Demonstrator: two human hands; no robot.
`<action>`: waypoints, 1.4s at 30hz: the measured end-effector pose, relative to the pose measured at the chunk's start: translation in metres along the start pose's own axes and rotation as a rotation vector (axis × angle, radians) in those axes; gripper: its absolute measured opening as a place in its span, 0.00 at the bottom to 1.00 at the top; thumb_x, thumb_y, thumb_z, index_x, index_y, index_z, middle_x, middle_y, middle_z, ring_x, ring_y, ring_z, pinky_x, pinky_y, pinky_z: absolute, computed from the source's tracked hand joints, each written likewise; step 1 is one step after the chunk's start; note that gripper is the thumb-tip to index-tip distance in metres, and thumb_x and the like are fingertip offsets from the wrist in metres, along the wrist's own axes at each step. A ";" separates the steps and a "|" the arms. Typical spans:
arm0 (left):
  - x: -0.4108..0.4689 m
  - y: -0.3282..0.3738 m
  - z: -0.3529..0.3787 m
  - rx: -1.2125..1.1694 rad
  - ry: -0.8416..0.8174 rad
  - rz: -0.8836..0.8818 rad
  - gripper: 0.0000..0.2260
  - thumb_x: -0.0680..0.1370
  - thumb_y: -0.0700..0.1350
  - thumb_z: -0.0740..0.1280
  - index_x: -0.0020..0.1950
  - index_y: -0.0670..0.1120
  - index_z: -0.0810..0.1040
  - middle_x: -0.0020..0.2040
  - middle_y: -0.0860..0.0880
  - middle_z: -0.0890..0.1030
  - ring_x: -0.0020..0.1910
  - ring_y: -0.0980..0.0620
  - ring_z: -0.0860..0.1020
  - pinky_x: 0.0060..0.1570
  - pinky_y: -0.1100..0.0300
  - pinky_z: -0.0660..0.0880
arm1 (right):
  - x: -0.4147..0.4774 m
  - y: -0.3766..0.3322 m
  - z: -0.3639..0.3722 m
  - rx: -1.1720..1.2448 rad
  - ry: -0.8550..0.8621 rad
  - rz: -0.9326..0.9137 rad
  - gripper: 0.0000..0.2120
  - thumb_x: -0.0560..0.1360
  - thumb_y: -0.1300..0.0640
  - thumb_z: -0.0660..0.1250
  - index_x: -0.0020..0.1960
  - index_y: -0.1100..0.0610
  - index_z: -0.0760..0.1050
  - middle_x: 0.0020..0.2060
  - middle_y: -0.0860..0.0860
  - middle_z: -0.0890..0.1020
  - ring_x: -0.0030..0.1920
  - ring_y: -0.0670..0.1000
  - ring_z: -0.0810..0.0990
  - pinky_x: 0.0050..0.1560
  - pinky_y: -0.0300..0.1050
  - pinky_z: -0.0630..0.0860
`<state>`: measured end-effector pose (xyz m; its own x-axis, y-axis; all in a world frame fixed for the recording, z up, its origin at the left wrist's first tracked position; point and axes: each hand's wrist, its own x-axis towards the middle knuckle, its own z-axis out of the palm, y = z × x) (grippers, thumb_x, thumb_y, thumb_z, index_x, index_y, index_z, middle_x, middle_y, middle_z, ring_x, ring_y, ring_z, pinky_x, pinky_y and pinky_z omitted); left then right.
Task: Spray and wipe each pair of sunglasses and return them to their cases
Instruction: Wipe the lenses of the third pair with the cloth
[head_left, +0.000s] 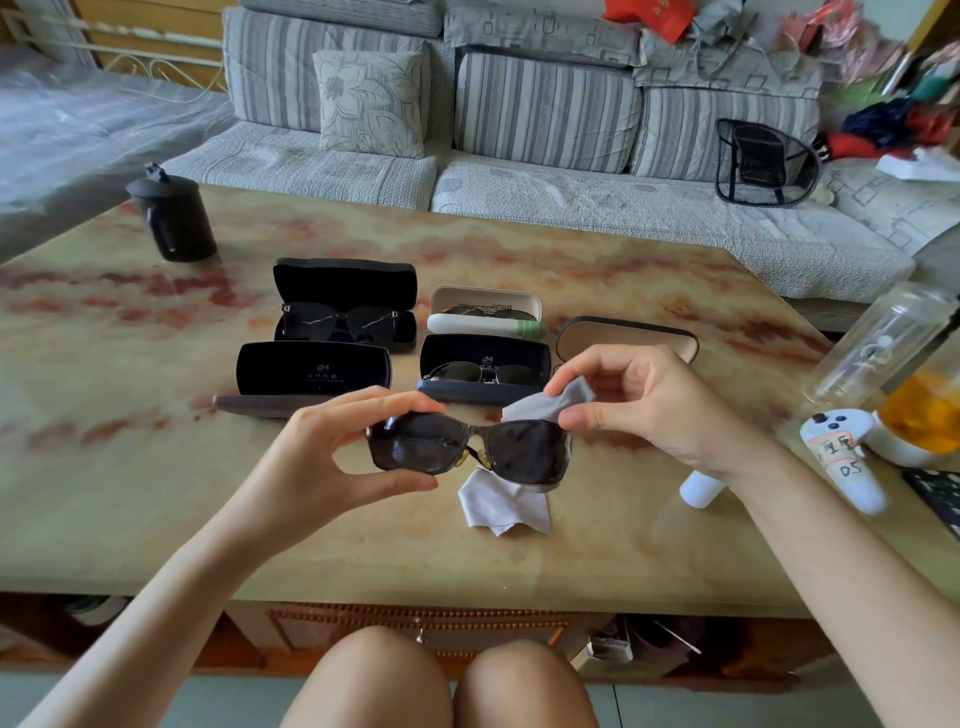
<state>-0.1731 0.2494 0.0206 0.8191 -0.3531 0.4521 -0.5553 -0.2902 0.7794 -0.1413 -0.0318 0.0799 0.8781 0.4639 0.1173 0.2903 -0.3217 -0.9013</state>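
Knees (374, 680) under table (156, 493) edge. Left hand (322, 447) pinches sunglasses (467, 449) above tabletop; right hand (649, 405) pinches grey cloth (566, 396) onto one lens. Open cases (311, 369) just behind.

- Open cases (311, 371) sit in two rows mid-bench (156, 467); three hold sunglasses (340, 325).
- A cloth (506, 501) lies before them, toward the near edge.
- A jug (174, 218) stands at the far left corner.
- A bottle (878, 343) and a controller (841, 457) sit at the right edge.
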 end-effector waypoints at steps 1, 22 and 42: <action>0.000 0.000 0.000 -0.003 -0.001 -0.001 0.23 0.66 0.57 0.74 0.60 0.59 0.78 0.53 0.54 0.82 0.54 0.53 0.80 0.55 0.69 0.73 | 0.000 0.001 0.001 0.008 0.032 -0.015 0.05 0.66 0.53 0.76 0.42 0.47 0.83 0.36 0.52 0.80 0.39 0.50 0.76 0.46 0.45 0.72; 0.001 -0.003 0.001 -0.039 0.008 -0.002 0.22 0.66 0.55 0.75 0.59 0.59 0.79 0.52 0.54 0.82 0.54 0.52 0.80 0.56 0.67 0.74 | -0.002 -0.004 0.022 0.226 0.038 0.019 0.10 0.75 0.53 0.61 0.40 0.58 0.74 0.31 0.45 0.80 0.33 0.41 0.77 0.38 0.31 0.71; 0.002 0.000 0.006 0.142 -0.025 0.067 0.22 0.66 0.52 0.77 0.58 0.54 0.79 0.54 0.58 0.80 0.54 0.56 0.79 0.55 0.66 0.73 | 0.007 -0.024 0.026 -0.223 -0.405 0.197 0.09 0.69 0.58 0.77 0.34 0.54 0.78 0.29 0.46 0.80 0.31 0.43 0.76 0.32 0.34 0.70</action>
<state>-0.1723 0.2438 0.0187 0.7768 -0.3973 0.4886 -0.6247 -0.3875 0.6779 -0.1518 0.0013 0.0916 0.7194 0.6452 -0.2573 0.2467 -0.5835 -0.7737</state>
